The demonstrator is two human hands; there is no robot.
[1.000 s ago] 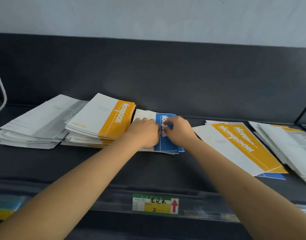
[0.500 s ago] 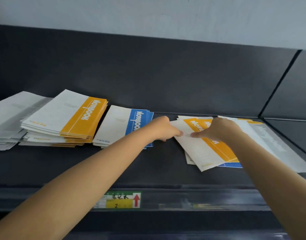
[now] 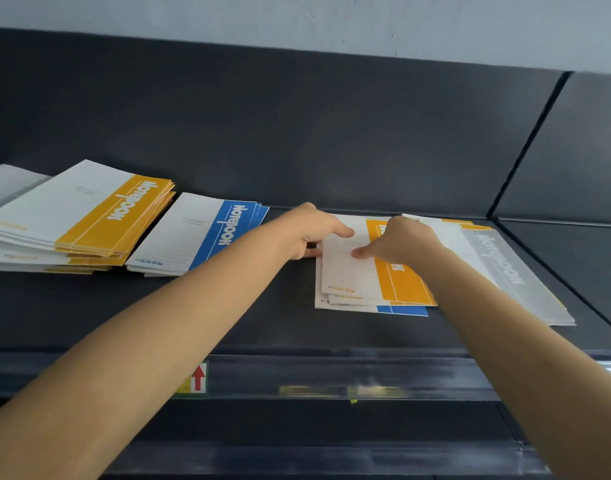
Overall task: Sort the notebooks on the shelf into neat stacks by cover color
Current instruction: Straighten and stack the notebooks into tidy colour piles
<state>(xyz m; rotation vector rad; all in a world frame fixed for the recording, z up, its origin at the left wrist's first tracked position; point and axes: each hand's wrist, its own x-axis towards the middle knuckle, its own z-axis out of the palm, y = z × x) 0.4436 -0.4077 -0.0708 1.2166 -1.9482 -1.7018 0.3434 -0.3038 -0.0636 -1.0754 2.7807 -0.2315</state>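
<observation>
A red-arrow label (image 3: 197, 379) sits on the clear front rail (image 3: 331, 372), with a pale wall (image 3: 297, 19) above.

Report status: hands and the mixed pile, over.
Left hand pinches the top orange notebook at its left edge; right hand on its cover, fingers hidden. Blue notebook underneath, unsorted. Nothing in the way.

An orange-banded stack (image 3: 89, 216) lay fanned near the left end of the shelf (image 3: 262, 323). A small blue-banded stack (image 3: 193, 233) lay just beside it toward the middle, and both were angled. Right of the middle sat a mixed pile: the top orange notebook (image 3: 349, 271) was skewed over another orange one, with a blue notebook (image 3: 402, 310) at the bottom. Grey notebooks (image 3: 498, 265) slanted toward the right end, overlapping orange ones.
</observation>
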